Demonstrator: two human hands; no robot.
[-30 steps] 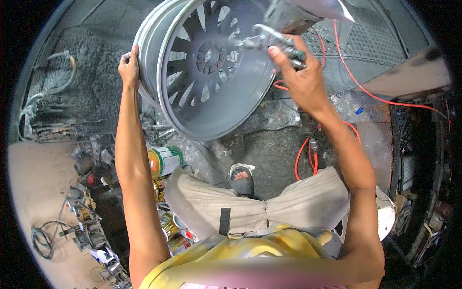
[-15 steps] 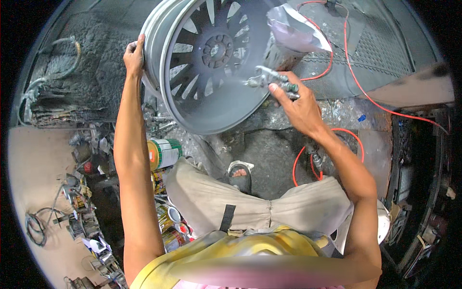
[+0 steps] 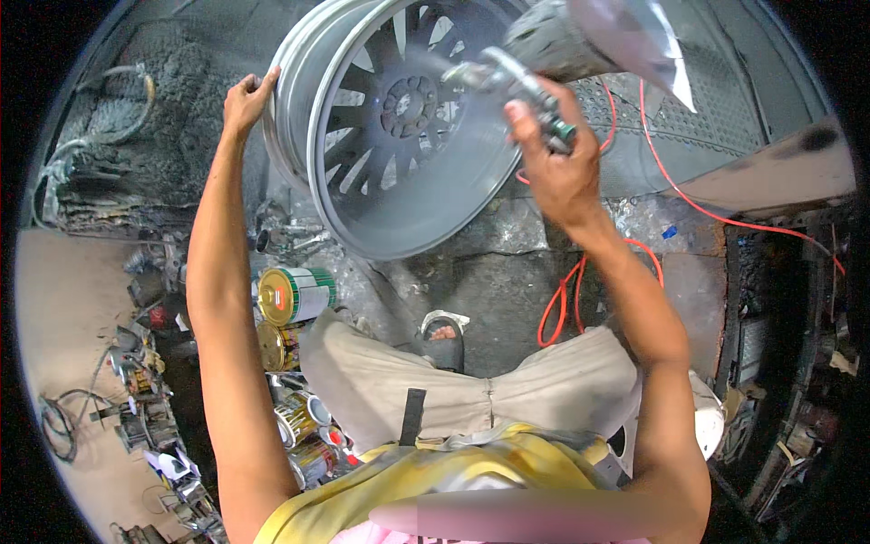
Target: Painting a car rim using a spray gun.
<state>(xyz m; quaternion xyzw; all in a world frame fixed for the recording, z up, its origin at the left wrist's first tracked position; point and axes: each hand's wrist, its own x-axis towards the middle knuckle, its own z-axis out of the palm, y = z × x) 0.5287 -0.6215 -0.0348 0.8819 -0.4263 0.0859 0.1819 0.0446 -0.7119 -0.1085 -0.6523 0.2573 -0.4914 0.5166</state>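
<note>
- Head view, step in hand: it looks like spraying the inside of a wide grey metal wheel with many slim spokes (image 3: 406,107); a faint mist leaves the nozzle of a silver metal spray gun with a green-tipped knob (image 3: 507,77) and drifts over the spokes.
- Head view, right hand (image 3: 564,168): its fingers are wrapped around the gun's handle; whether one presses the trigger is hidden; an even gap between nozzle and metal, with smooth overlapping passes, should avoid runs.
- Head view, left hand (image 3: 245,106): its fingers are curled onto the wheel's outer left edge; that grip seems good for steadying or turning the wheel, provided the fingertips stay off fresh coating.
- Head view, clearances: the grey, paint-smeared cup above the gun (image 3: 557,41) is best held level; the thin red rubber hose (image 3: 702,204) should hang free of the wheel's lip.
- Head view, the wheel: it stands tilted ahead of the person, between the hands, its hollow side facing back; the inner barrel looks dull, smooth grey; the front lip is paler; round holes ring the hub; its underside support cannot be made out.
</note>
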